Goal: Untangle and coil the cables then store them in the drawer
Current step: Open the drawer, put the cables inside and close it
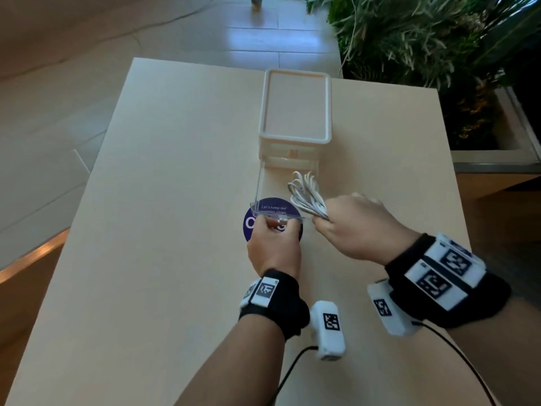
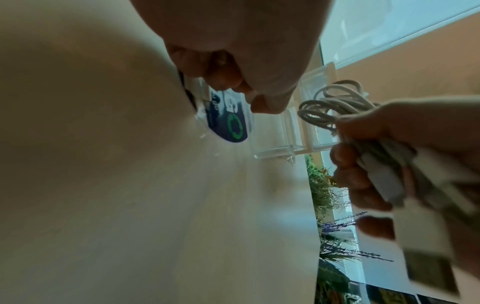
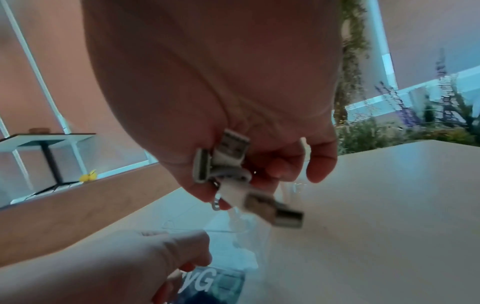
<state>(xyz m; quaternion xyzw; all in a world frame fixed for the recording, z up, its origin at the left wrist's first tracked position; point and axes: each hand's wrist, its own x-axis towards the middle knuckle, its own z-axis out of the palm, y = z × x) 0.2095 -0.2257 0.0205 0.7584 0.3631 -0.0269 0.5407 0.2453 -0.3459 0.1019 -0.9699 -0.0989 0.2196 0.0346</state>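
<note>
We read "Let's keep our" on the round dark-blue sticker (image 1: 273,210) through the clear drawer (image 1: 263,186), with a second line too blurred to make out (maybe "clean" at its end). Large white letters sit lower on the same sticker, mostly hidden under our left hand (image 1: 273,247). Left wrist view adds a green ring of arrows on that sticker (image 2: 235,127), which the head view doesn't show. Right wrist view shows "yG" in white on it (image 3: 205,282). Our left hand pinches the drawer's front lip between thumb and fingertips (image 2: 262,105); the drawer is pulled out of the white storage box (image 1: 295,106) on the pale wood table (image 1: 161,200). Our right hand (image 1: 358,227) is curled tight around the coiled white cables (image 1: 306,190), loops sticking out over the open drawer's right side, above it and not inside. Only the right wrist view shows the plug ends: USB connectors (image 3: 233,144) poking out of the fist, one (image 3: 275,209) blurred. Black wrist straps carry square coded tags (image 1: 433,284). Plants (image 1: 424,39) stand off the table's far right.
</note>
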